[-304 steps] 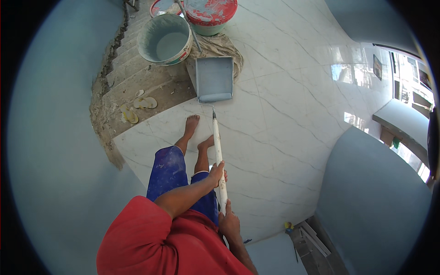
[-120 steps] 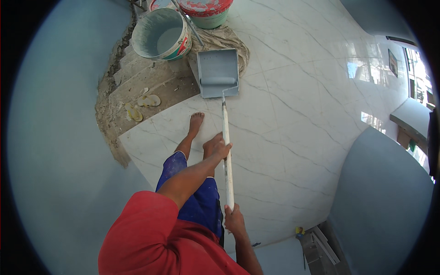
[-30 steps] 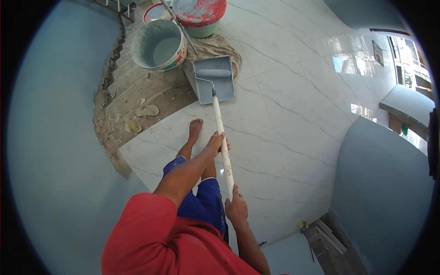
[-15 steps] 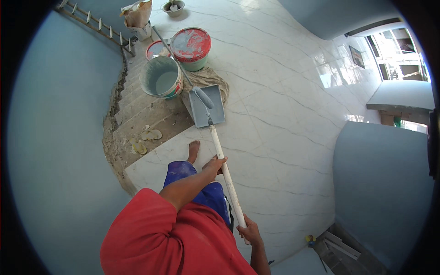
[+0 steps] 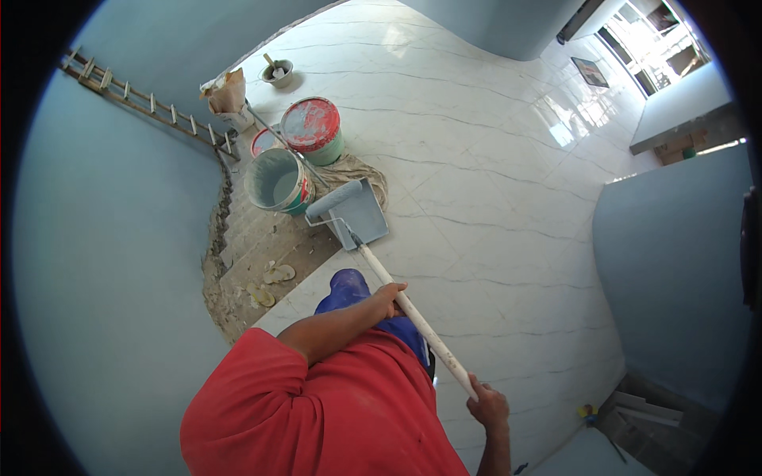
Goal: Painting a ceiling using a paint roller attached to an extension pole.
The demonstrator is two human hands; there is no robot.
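Both my hands grip the long white pole of a paint roller (image 5: 421,324). My left hand (image 5: 389,300) is wrapped round its upper part, nearer the tray. Around its lower end closes my right hand (image 5: 488,404). The grey roller sleeve (image 5: 334,199), coated with paint, is over the left side of the grey paint tray (image 5: 367,216); whether it touches the tray I cannot tell. Left of the tray stands an open bucket (image 5: 279,178) with grey-blue paint inside. Behind it is a green bucket (image 5: 312,132) with a paint-smeared red lid.
Broken-edged concrete steps (image 5: 278,254) run along the left wall, with a pair of sandals (image 5: 278,274) on them. A wooden ladder (image 5: 143,103) lies against that wall. A crumpled cloth (image 5: 361,173) is under the tray. A bowl (image 5: 277,74) sits farther back on the marble-patterned floor (image 5: 476,214).
The roller sleeve has swung from the tray's middle to its left side and turned crosswise. The pole now slants more, its lower end farther right with my right hand. My view has shifted.
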